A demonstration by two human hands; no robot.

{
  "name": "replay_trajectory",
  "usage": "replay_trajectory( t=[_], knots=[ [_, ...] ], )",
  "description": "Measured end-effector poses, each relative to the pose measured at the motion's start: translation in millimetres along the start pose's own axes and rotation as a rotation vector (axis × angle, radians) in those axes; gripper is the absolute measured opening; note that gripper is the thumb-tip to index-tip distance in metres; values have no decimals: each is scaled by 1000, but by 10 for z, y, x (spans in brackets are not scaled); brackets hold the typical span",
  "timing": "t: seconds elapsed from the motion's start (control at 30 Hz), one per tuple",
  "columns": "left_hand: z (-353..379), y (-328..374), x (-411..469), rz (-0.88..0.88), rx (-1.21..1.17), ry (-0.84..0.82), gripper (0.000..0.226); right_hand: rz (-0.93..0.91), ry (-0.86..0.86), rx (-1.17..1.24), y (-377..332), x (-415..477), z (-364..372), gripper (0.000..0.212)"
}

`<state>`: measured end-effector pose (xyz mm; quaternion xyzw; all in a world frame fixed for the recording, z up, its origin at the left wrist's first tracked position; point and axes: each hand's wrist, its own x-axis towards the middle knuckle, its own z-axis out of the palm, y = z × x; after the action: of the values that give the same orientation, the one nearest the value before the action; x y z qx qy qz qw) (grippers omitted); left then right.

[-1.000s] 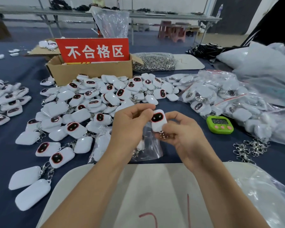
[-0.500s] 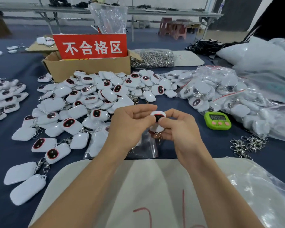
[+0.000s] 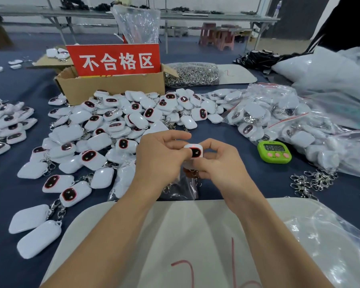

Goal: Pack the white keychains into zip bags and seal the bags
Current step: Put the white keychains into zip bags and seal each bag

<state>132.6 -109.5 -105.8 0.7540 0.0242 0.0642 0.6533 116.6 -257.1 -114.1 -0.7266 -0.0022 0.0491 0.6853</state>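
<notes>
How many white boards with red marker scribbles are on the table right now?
2. One white board lies nearest, under both forearms; the other lies beyond the keychain pile, just right of the bag of metal clasps. More may be hidden beneath the plastic bags.

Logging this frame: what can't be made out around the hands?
1. Head view: the zip bag lies mostly behind both wrists, so I cannot tell whether it is open or sealed.
2. Head view: the keychain has its lower part and ring covered by the left hand and right hand.
3. Head view: the green timer has digits too blurred to read.
</notes>
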Motion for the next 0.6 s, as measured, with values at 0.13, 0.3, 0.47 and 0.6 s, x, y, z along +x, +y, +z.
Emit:
replay_trajectory(
  t=[0.13,0.3,0.47,0.6],
  knots=[
    [-38,-23,18,-1,5,-30,28,-5,8,-28,-1,6,-8,27],
    [-22,-37,20,40,61,-55,24,-25,82,-45,27,29,8,34],
    [-31,-16,9,105,77,-66,28,-80,149,-68,50,42,33,33],
    [-56,28,2,172,213,-113,26,-153,240,-165,64,49,6,35]
  ],
)
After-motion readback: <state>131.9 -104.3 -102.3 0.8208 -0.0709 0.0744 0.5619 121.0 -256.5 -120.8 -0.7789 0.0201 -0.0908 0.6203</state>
